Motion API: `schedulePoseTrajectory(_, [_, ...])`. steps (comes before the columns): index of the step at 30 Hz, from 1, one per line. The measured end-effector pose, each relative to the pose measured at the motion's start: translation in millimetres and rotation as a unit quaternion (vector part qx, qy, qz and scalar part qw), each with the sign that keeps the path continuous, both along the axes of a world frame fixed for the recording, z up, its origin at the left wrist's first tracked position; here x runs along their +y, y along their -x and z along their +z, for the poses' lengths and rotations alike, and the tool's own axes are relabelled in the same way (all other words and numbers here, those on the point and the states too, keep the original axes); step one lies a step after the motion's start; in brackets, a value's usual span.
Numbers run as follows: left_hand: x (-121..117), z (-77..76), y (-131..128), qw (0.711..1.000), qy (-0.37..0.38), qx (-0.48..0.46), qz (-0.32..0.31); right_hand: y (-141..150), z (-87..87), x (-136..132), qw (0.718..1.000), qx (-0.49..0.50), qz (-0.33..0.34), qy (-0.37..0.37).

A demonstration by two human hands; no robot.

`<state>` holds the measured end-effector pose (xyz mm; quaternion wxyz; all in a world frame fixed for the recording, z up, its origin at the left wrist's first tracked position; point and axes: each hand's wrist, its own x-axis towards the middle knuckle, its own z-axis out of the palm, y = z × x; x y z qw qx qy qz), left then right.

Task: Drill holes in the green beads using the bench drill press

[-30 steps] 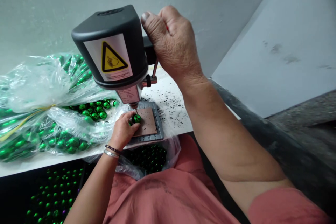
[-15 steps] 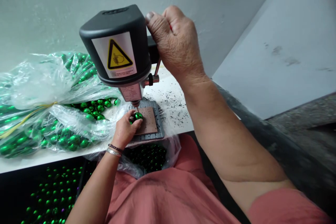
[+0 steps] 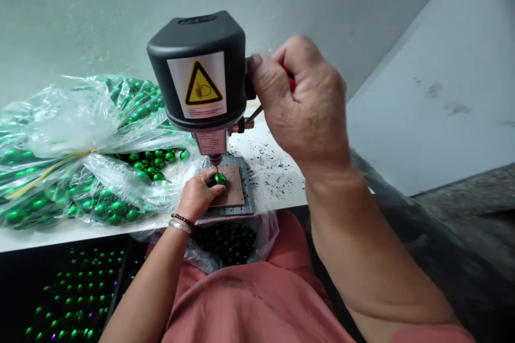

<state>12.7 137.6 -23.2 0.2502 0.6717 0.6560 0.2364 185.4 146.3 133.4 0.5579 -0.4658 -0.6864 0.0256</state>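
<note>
1. Left hand [image 3: 196, 196]: we observe the fingers [image 3: 206, 181] held together and curled over a glossy green ball [image 3: 219, 179], clamping it against the surface below, with a beaded bracelet and a metal bangle [image 3: 179, 225] at the wrist
2. Position of the ball: it sits near the left edge of a brown pad [image 3: 234, 187], which lies in a grey ribbed tray [image 3: 248, 198]. Directly above, the thin bit [image 3: 216, 169] of a benchtop drill press [image 3: 197, 72] reaches the ball's top, apparently touching it
3. Right hand [image 3: 303, 104]: the fingers [image 3: 281, 67] are shut around a red-gripped lever [image 3: 290, 83] at the side of the press, and the grip is mostly hidden by the hand
4. Handling: we judge the ball light and stiff but probably thin-walled, so fragile under a hard squeeze, and slippery because of its mirror-smooth skin. We would take hold around its lower sides, leaving the top free
5. Surroundings: a clear plastic bag [image 3: 80, 128] of similar green balls, tied with yellow string, lies on a white workbench [image 3: 277, 182] flecked with black specks. A second bag of green balls [image 3: 227, 241] rests against a salmon-pink shirt [image 3: 249, 305], and more green balls [image 3: 72, 295] lie on a black surface at lower left
</note>
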Motion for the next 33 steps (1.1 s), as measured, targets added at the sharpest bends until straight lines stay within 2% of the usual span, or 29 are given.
schedulePoseTrajectory(3, [0, -2.1, 1, 1.0, 0.0, 0.007, 0.005, -1, -6.6, -18, 0.998, -0.047, -0.048, 0.015])
schedulePoseTrajectory(7, [-1, -2.9, 1, 1.0, -0.008, 0.014, -0.004, 3, -18.9, -32, 0.996, -0.044, -0.083, 0.008])
schedulePoseTrajectory(13, [-3, 0.0, 0, 1.0, -0.01, 0.026, -0.005, 11, -51.8, -37, 0.987, -0.034, -0.142, -0.068])
schedulePoseTrajectory(18, [-3, -0.9, 1, 0.999, -0.011, 0.033, -0.004, 13, -72.2, -33, 0.98, -0.028, -0.149, -0.126])
schedulePoseTrajectory(28, [-4, -0.2, -1, 0.999, -0.008, 0.044, 0.01, 15, -88.7, -27, 0.966, -0.035, -0.154, -0.203])
schedulePoseTrajectory(33, [-4, 1.7, -1, 0.998, 0.003, 0.061, 0.014, 17, -92.4, -26, 0.965, -0.021, -0.155, -0.209])
